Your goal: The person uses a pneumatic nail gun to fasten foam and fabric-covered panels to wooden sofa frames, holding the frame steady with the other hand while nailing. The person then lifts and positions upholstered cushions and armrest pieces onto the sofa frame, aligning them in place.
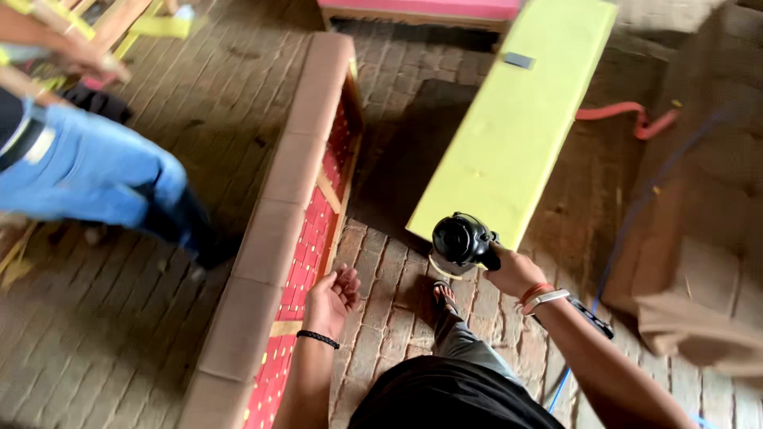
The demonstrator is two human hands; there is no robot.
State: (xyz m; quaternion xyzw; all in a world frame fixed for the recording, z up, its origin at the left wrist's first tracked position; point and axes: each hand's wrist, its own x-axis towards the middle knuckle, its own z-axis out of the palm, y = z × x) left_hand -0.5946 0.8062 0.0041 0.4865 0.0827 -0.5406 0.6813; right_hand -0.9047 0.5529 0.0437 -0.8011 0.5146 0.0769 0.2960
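My right hand [513,272] grips a black power tool [462,239], a stapler-like gun, held just off the near end of a long yellow-green foam panel [517,119]. My left hand [334,298] hangs loose with curled fingers and holds nothing. It is beside a long furniture frame [274,230] with a brown padded top and red patterned webbing inside. A black band sits on my left wrist, red and white bands on the right. My foot in a sandal [445,298] stands on the brick floor between both hands.
Another person in blue jeans [95,171] stands at the left by wooden and yellow pieces. A red hose [632,115] and a blue cord [628,222] lie on the brick floor at right. Brown fabric-covered bulk [699,262] fills the right edge. A pink cushion [421,8] lies at the top.
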